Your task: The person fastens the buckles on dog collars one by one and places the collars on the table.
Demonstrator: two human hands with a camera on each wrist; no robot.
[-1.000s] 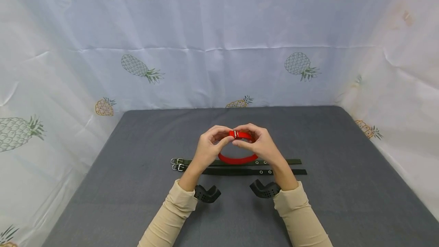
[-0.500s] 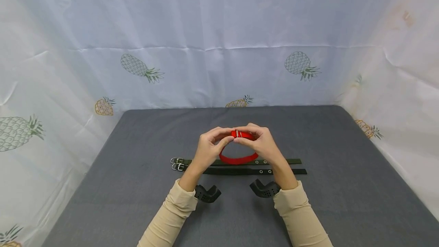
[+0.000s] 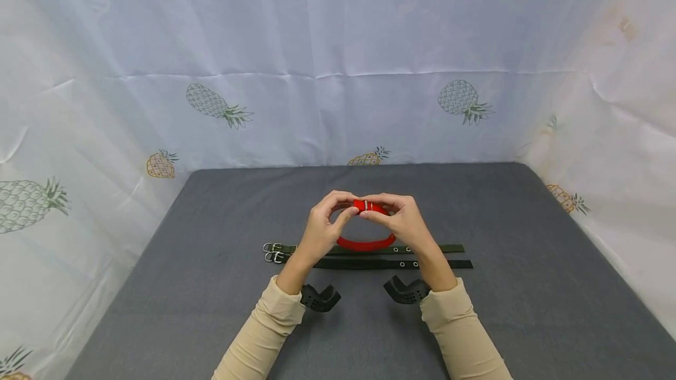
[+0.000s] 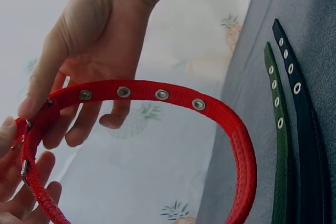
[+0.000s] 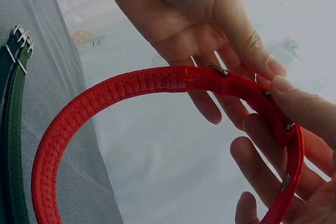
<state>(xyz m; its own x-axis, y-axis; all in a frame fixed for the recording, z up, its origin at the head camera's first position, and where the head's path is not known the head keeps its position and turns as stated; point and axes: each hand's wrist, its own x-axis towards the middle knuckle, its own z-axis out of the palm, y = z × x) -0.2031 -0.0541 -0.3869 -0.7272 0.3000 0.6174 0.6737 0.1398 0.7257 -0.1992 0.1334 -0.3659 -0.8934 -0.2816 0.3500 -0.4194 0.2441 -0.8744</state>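
Note:
My two hands hold a red collar point(image 3: 366, 244) bent into a loop above the middle of the grey table point(image 3: 507, 286). My left hand point(image 3: 338, 216) and right hand point(image 3: 388, 216) pinch the top of the loop from either side of its metal buckle point(image 3: 365, 206). In the left wrist view the red collar point(image 4: 163, 94) shows a row of metal eyelets, and the thumb and fingers of my right hand point(image 4: 94, 35) pinch its end. In the right wrist view my left hand point(image 5: 184, 19) grips the red collar point(image 5: 131, 85) by the buckle.
A dark green strap point(image 3: 449, 248) and a black strap point(image 3: 369, 264) lie flat side by side under my hands, buckles point(image 3: 271, 253) to the left. A pineapple-print cloth point(image 3: 338, 75) walls the table at the back and sides.
My fingers have shifted slightly round the buckle. The red loop stays where it was.

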